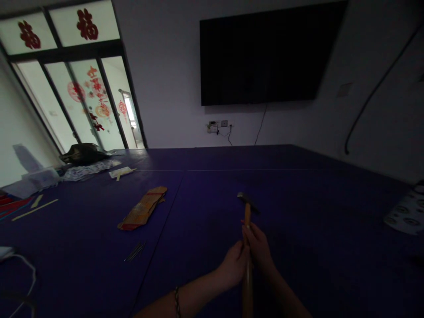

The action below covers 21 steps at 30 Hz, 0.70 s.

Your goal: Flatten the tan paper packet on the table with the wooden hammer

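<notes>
A hammer (247,287) with a long wooden handle and a metal head points away from me over the purple tabletop (205,198). My left hand (234,261) is closed on the handle around its middle. Slightly farther up, my right hand (256,242) also grips the handle, below the head. A tiny red bit (243,221) shows beside the handle near my right fingers; what it belongs to is unclear. To the left lie several thin metal nails or rods (135,251) in a small bunch. Beyond them rests a torn piece of brown cardboard (144,210).
At the far left are a black bag (84,153), a clear plastic box (41,177) and thin strips (35,210). A white cable (31,265) curls at the near left. A patterned white object (407,212) stands at the right edge. A television (271,57) hangs beyond the table.
</notes>
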Motion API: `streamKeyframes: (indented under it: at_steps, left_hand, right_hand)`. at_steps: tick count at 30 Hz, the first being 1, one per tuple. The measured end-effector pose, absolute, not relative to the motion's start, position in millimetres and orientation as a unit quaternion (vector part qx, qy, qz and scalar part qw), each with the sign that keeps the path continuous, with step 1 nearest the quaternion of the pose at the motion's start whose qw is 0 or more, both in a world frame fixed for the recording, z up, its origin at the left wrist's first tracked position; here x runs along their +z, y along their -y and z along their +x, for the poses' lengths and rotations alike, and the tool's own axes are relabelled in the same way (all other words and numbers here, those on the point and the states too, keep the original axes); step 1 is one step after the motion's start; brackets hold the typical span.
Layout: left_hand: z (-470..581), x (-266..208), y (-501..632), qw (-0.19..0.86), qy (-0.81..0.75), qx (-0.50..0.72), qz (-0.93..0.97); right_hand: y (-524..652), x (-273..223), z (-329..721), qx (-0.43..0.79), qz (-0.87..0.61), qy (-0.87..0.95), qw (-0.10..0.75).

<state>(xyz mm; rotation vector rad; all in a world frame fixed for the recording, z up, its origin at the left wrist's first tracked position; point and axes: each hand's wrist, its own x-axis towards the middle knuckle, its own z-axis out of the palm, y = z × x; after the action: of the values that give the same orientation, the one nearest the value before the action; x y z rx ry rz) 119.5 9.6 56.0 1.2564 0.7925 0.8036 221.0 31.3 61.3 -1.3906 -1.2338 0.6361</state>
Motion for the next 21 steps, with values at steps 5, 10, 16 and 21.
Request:
streamKeyframes:
  at_steps: [5,10,16,21]
  left_hand:
    - [114,60,0,0.62,-0.324,0.334,0.631]
    - [108,42,19,0.554,-0.352,0.302,0.691]
    - [109,24,25,0.535,-0.362,0.291,0.706]
    - [112,20,21,0.547,-0.375,0.285,0.692]
  right_hand:
    - [-39,63,234,0.229,-0.629,0.561,0.487]
    - [-49,72,264,0.155,-0.682,0.597,0.394]
    - [-60,82,311,0.096,-0.707,0.645,0.272]
    - [-63,77,338,0.083,-0.721,0.661,0.193]
